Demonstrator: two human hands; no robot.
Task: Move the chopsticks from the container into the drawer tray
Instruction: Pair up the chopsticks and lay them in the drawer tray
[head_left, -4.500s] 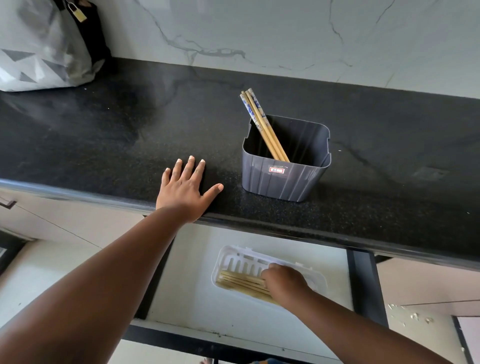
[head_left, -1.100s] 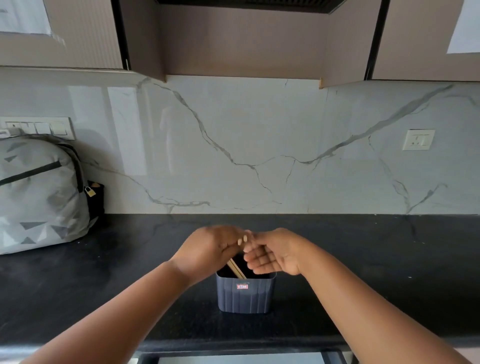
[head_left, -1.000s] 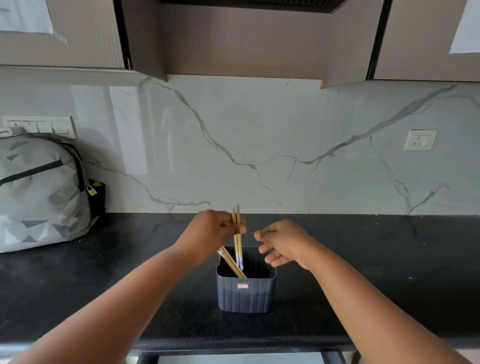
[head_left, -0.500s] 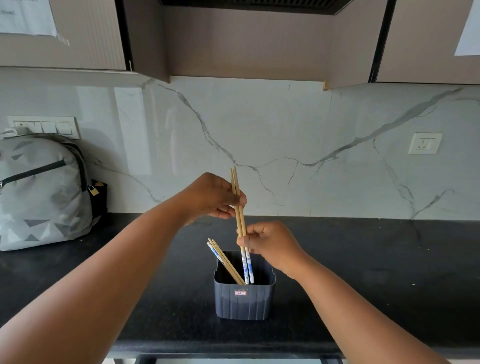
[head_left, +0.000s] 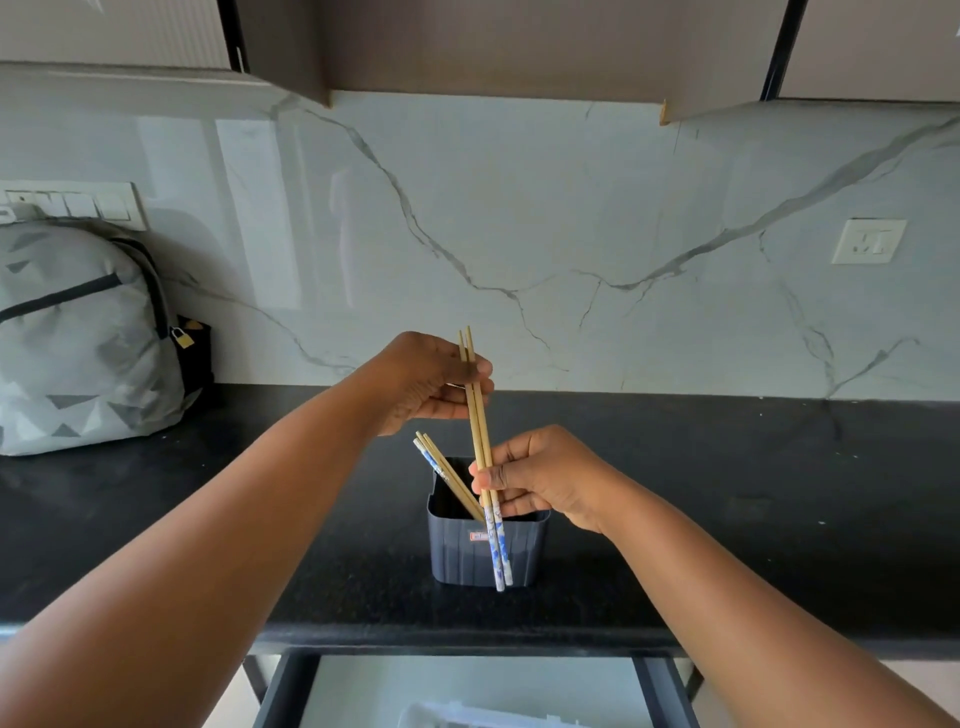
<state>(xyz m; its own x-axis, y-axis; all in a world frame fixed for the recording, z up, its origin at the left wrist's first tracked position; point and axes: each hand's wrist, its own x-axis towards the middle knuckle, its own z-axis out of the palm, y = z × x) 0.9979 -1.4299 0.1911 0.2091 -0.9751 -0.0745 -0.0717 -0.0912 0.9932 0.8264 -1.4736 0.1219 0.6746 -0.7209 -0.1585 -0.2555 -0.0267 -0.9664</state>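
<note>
Left hand (head_left: 426, 382): fingers pinch the top of the lifted chopsticks (head_left: 480, 447).
Container (head_left: 485, 545): on the tabletop (head_left: 156, 519), another pair (head_left: 447, 473) leaning inside.
Right hand (head_left: 540, 478): fingers grasp the lifted pair lower down.
Drawer tray (head_left: 467, 719): below, partly visible.

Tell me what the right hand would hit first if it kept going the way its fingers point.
The right hand points leftward, already gripping the held chopsticks. Straight on, it would probably meet the chopsticks left in the container first, though depth is unclear.
</note>
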